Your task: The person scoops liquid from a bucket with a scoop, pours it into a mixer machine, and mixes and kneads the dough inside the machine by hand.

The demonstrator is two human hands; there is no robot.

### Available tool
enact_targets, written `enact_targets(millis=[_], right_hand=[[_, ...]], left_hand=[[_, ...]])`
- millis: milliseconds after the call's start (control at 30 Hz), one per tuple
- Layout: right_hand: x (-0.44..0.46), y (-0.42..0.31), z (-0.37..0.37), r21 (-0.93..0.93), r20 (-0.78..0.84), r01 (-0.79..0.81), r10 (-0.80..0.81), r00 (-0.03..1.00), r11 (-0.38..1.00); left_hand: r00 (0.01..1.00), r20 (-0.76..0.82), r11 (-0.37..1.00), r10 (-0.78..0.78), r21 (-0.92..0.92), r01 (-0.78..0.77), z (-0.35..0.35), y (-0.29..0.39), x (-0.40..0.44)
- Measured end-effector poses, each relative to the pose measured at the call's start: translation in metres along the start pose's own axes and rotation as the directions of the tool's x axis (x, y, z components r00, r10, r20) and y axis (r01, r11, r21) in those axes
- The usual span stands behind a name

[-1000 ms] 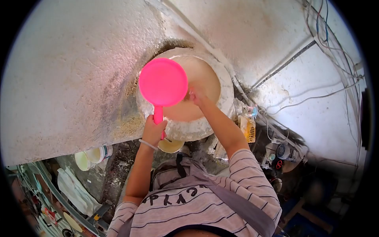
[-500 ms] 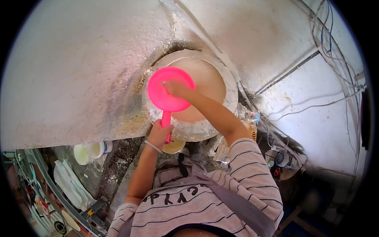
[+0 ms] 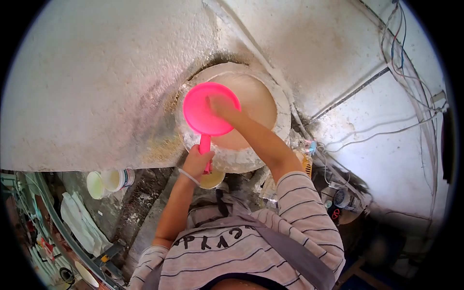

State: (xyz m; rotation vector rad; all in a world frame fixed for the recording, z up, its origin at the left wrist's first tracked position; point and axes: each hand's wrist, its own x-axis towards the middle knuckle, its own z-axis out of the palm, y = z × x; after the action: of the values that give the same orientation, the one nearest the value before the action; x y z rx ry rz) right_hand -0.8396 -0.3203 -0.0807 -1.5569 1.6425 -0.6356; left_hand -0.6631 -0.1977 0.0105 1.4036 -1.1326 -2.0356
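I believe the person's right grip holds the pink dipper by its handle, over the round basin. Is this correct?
Not quite: the side is wrong. The head view shows the left grip holding the pink dipper by its handle, over the round basin.

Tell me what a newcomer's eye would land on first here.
First, the bright pink dipper near the centre, its handle in the left hand, overlapping the round basin of pale contents. Next, the right hand at the dipper's bowl, blurred, so contact is unclear. Then the striped shirt, filling the bottom centre.
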Motion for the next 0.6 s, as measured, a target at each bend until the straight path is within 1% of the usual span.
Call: enact_targets(millis=[67,167,200,233,267,333,400,433,467,500,600], right_hand=[[-0.015,-0.001,-0.004,-0.128,0.063,0.023,-0.015,0.998,0.992],[0.0,0.001,0.003,-0.2,0.009,0.302,-0.306,0.952,0.932],[0.0,-0.001,-0.01,0.023,-0.082,0.227,-0.225,0.971,0.974],[-0.004,-0.008,-0.036,0.251,-0.156,0.16,-0.123,0.98,0.955],[-0.009,-0.005,-0.057,0.469,-0.208,0.105,-0.006,0.978,0.877],[-0.02,0.024,-0.08,0.333,-0.435,0.085,0.073,0.898,0.939],[-0.078,-0.001,-0.11,0.328,-0.388,-0.087,0.218,0.896,0.941],[-0.079,0.029,-0.101,0.157,-0.388,-0.143,0.194,0.901,0.977],[-0.072,0.074,-0.081,-0.022,-0.384,-0.191,0.168,0.908,0.981],[-0.068,0.101,-0.07,-0.201,-0.375,-0.231,0.143,0.916,0.952],[-0.077,0.112,-0.061,-0.432,-0.197,-0.169,0.09,0.976,0.886]], left_hand=[[1.0,-0.002,1.0,-0.002,-0.004,0.002,0.0,-0.001,-0.001],[0.999,0.023,0.999,-0.039,-0.027,0.039,-0.003,0.0,-0.001],[0.998,0.028,0.998,-0.051,-0.026,0.052,-0.004,0.001,-0.003],[0.997,0.036,0.998,-0.063,-0.022,0.063,-0.005,0.003,-0.003],[0.998,0.031,0.998,-0.051,-0.025,0.052,-0.007,0.002,-0.003],[0.999,0.013,0.999,-0.033,-0.032,0.033,-0.013,-0.001,-0.007],[1.0,-0.009,1.0,-0.008,-0.005,0.008,-0.017,0.0,-0.014],[1.0,-0.021,1.0,0.007,0.007,-0.007,-0.018,0.001,-0.019],[0.999,-0.026,1.0,0.023,0.002,-0.023,-0.02,0.003,-0.022],[0.999,-0.032,0.999,0.039,-0.004,-0.039,-0.021,0.004,-0.025],[0.996,-0.074,0.999,0.039,-0.018,-0.04,-0.021,0.013,-0.039]])
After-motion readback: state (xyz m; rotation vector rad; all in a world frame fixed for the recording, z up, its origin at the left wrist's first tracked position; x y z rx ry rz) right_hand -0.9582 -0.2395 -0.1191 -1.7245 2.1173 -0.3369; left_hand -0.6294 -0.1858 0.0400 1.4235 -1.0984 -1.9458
